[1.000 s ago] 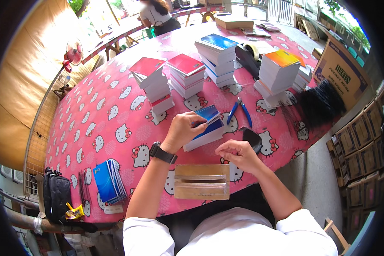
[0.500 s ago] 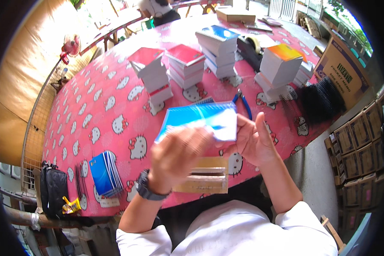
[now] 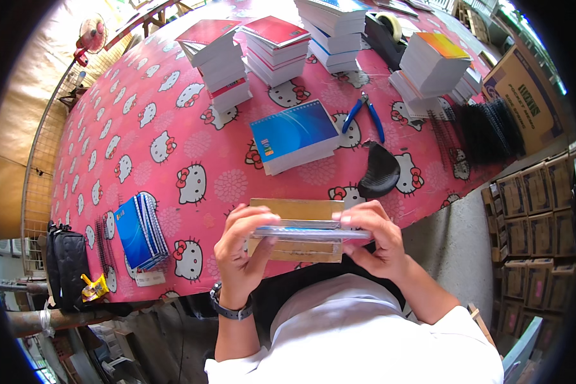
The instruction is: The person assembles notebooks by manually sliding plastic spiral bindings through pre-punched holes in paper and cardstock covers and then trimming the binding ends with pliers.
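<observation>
Between my two hands is a thin blue-covered notebook (image 3: pixel 313 233), seen edge-on and level above a brown slotted block (image 3: pixel 296 251) at the table's near edge. My left hand (image 3: pixel 244 246) pinches its left end, thumb below and fingers on top. At the right end my right hand (image 3: pixel 376 235) grips it the same way. Whether the notebook touches the block's slot I cannot tell. Beyond the hands lies a stack of loose blue-covered notebooks (image 3: pixel 294 136). Blue-handled cutting pliers (image 3: pixel 376 123) rest beside it, and a curved black object (image 3: pixel 379 170) sits nearer.
Red-topped stacks (image 3: pixel 276 54), a blue-topped stack (image 3: pixel 333 41) and a yellow-topped stack (image 3: pixel 432 70) stand farther back. Black binding coils (image 3: pixel 486 134) and a cardboard box (image 3: pixel 525 102) are at right. Bound blue notebooks (image 3: pixel 141 230) and a black bag (image 3: pixel 67 259) are at left.
The notebook has come down toward me and turned from face-up to edge-on. My right hand, earlier open beside it, now grips its right end. The view has tilted downward.
</observation>
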Motion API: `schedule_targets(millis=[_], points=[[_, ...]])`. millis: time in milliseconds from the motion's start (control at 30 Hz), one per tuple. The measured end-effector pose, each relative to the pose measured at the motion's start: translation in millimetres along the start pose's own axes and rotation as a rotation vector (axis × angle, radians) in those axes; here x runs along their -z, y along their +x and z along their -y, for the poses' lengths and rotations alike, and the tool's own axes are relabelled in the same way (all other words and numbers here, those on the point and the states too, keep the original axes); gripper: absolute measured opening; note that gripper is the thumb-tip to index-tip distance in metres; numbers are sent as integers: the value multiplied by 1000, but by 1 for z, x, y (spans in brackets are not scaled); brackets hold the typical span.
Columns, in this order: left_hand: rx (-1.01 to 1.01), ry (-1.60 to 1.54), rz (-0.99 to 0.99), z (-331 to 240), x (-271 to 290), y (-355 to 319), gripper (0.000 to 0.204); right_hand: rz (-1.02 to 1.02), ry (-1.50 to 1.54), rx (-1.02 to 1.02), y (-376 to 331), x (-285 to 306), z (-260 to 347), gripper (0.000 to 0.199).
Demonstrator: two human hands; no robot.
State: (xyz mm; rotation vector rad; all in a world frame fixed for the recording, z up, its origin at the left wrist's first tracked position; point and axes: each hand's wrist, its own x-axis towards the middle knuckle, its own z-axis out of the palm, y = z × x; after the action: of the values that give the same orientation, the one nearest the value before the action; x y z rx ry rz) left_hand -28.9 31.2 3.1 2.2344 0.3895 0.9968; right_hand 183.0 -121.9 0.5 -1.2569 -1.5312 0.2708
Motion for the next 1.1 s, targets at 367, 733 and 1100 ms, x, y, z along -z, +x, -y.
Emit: schedule_targets(millis=[367, 733, 1100], points=[[540, -456, -493, -10, -51, 4, 44, -196, 329, -167, 31, -28, -16, 22], [482, -120, -432, -11, -60, 3, 41, -293, -1246, -578, 2, 196, -177, 25], [67, 461, -144, -55, -60, 14, 36, 190, -94, -355, 27, 75, -8, 43]])
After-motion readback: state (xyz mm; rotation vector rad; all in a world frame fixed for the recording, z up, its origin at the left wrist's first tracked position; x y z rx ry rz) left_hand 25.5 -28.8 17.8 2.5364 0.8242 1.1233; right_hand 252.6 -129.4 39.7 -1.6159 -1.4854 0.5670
